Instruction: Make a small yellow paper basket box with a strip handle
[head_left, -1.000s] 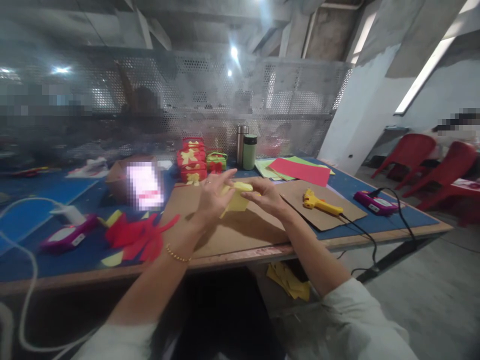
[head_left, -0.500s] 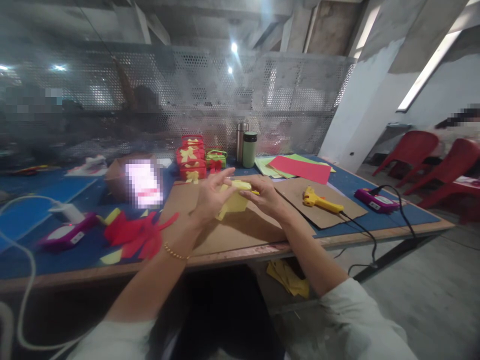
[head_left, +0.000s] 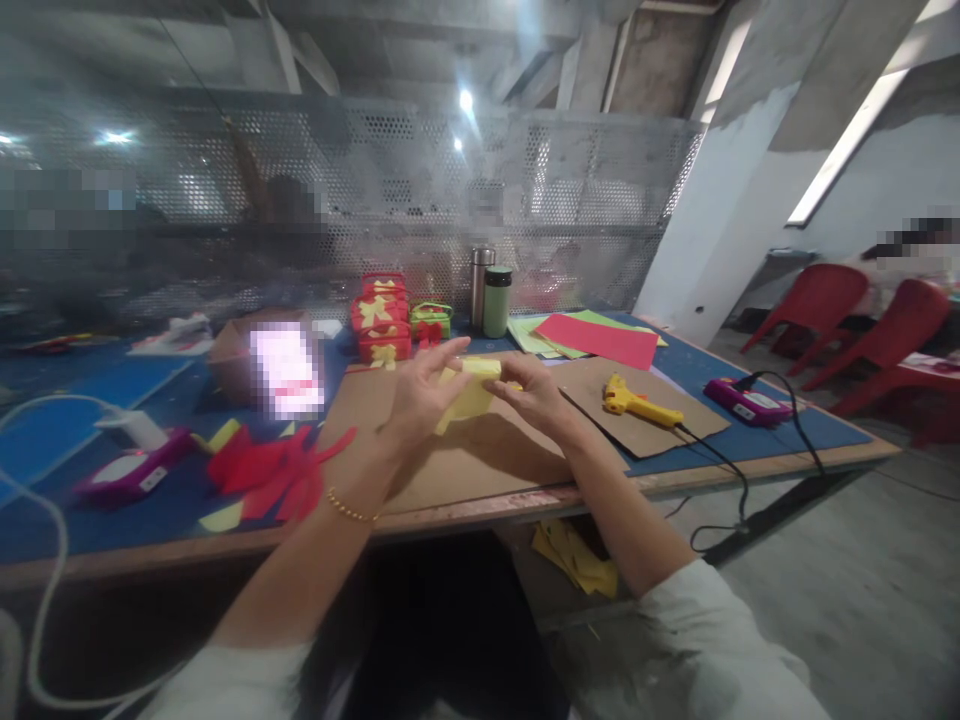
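Between my two hands is a piece of yellow felt (head_left: 466,402), folded into a box-like shape and held just above a brown cardboard sheet (head_left: 442,482). My left hand (head_left: 421,396) grips its left side, with the index finger stretched over the top. On the right edge, the thumb and fingers of my right hand (head_left: 534,394) are closed on the felt. A small yellow bit shows by the right fingers, too small to make out. Part of the felt is hidden behind the left hand.
A yellow glue gun (head_left: 641,404) lies on cardboard at right, its cord running to a purple power box (head_left: 746,402). Red felt scraps (head_left: 262,470) and a lit phone (head_left: 286,370) are at left. Red felt boxes (head_left: 382,318), a green bottle (head_left: 496,302) and coloured sheets (head_left: 596,338) stand behind.
The yellow felt has tilted slightly, showing more of its upper folded face. Fingers of my right hand have shifted a little along its edge. My left hand keeps its hold.
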